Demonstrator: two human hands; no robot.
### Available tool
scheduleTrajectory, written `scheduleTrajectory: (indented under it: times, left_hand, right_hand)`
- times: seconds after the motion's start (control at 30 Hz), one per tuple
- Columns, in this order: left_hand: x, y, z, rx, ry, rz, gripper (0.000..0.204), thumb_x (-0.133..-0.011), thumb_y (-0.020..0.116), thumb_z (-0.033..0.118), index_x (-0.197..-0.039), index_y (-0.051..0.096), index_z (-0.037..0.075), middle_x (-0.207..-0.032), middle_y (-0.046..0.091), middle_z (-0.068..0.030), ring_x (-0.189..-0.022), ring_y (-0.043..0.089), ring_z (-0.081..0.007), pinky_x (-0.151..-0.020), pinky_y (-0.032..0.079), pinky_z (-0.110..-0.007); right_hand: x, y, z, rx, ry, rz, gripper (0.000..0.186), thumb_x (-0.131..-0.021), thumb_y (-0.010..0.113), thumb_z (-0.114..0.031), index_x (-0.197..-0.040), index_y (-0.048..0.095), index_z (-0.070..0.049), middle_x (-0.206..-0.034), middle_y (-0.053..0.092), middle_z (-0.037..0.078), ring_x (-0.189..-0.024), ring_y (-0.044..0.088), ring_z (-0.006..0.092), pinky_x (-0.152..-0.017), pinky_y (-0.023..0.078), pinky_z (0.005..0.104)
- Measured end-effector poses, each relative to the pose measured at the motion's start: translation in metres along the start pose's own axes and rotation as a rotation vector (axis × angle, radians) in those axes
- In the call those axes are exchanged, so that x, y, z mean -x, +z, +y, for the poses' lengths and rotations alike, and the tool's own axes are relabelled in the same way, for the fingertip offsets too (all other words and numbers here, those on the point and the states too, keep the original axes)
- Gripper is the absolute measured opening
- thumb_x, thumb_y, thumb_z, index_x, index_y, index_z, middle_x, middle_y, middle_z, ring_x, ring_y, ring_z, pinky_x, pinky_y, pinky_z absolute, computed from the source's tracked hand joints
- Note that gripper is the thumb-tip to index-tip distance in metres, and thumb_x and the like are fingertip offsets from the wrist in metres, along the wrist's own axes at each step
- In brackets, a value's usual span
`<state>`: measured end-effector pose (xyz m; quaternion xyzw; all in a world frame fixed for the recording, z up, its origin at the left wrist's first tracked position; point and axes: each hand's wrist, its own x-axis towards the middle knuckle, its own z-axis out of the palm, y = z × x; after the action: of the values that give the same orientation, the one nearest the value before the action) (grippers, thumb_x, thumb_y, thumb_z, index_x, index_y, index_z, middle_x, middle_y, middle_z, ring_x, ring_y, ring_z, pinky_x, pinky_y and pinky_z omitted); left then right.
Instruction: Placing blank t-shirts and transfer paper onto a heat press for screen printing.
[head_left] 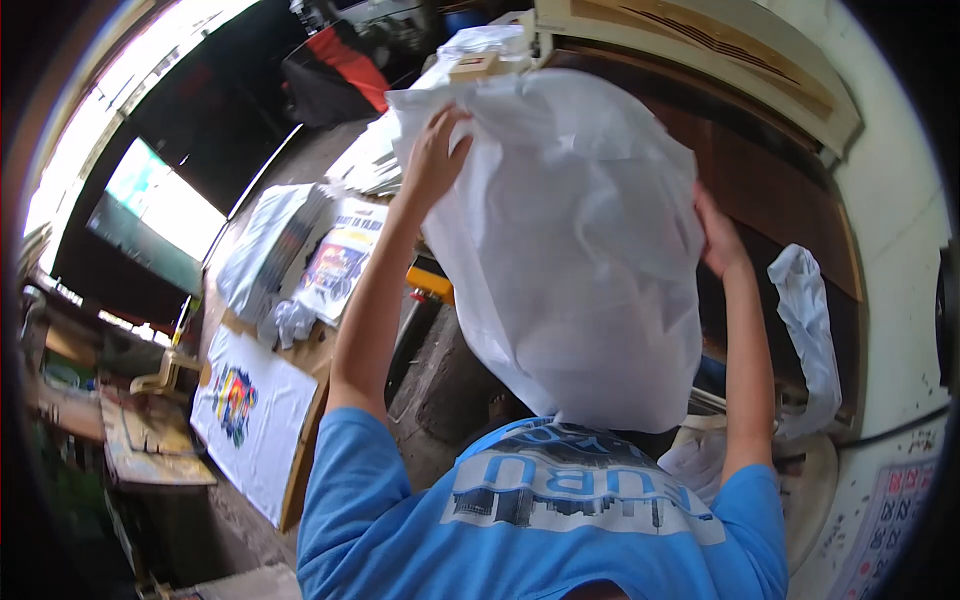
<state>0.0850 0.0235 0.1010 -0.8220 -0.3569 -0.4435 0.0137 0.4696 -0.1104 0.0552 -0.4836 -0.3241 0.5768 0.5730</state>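
A large, loose white cloth piece point(575, 250) hangs in front of me, billowed and wrinkled, covering much of what lies behind it. Its exact kind does not show. My left hand point(437, 160) is closed on its upper left edge, thumb and fingers near the top corner. Lower down, my right hand point(715, 228) grips the right edge, with its fingertips partly hidden by the cloth. The bottom of the cloth hangs down against the front of my blue shirt point(580, 490).
On the left lie a white cloth with a colourful print point(235, 400), a stack of folded white cloths point(270, 245) and a printed white sheet point(345, 260). A bunched white cloth point(808, 325) hangs at right, by the wall. A beige machine housing point(700, 50) stands beyond.
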Motion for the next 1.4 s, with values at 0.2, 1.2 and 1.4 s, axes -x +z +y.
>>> scheduleTrajectory:
  times: [0.2, 1.2, 1.4]
  left_hand:
    - [0.153, 0.044, -0.018, 0.079, -0.438, -0.082, 0.015, -0.076, 0.056, 0.008, -0.090, 0.053, 0.003, -0.081, 0.054, -0.0150, -0.074, 0.054, -0.0313, -0.065, 0.044, -0.039]
    - [0.203, -0.003, -0.028, 1.540, -1.541, -0.639, 0.061, -0.084, 0.050, 0.043, -0.125, 0.039, -0.001, -0.118, 0.049, -0.0132, -0.108, 0.049, -0.0217, -0.092, 0.040, -0.039]
    - [0.159, -0.051, -0.068, 1.615, -1.179, -0.569, 0.046, -0.080, 0.060, 0.031, -0.112, 0.049, 0.000, -0.100, 0.057, -0.0120, -0.089, 0.058, -0.0203, -0.077, 0.049, -0.033]
  right_hand:
    - [0.071, -0.038, 0.106, 0.389, 0.266, 0.164, 0.014, -0.078, 0.063, -0.020, -0.084, 0.059, -0.007, -0.070, 0.059, -0.001, -0.056, 0.054, 0.0071, -0.049, 0.044, 0.0225]
    - [0.129, 0.024, 0.082, -0.069, -0.292, 0.541, 0.005, -0.082, 0.059, -0.014, -0.082, 0.058, -0.009, -0.080, 0.057, -0.002, -0.078, 0.053, 0.0078, -0.071, 0.040, 0.0222]
    - [0.126, 0.016, -0.017, -0.135, -0.574, 0.568, 0.021, -0.083, 0.059, -0.022, -0.100, 0.058, -0.009, -0.098, 0.058, 0.002, -0.095, 0.052, 0.0139, -0.084, 0.039, 0.0292]
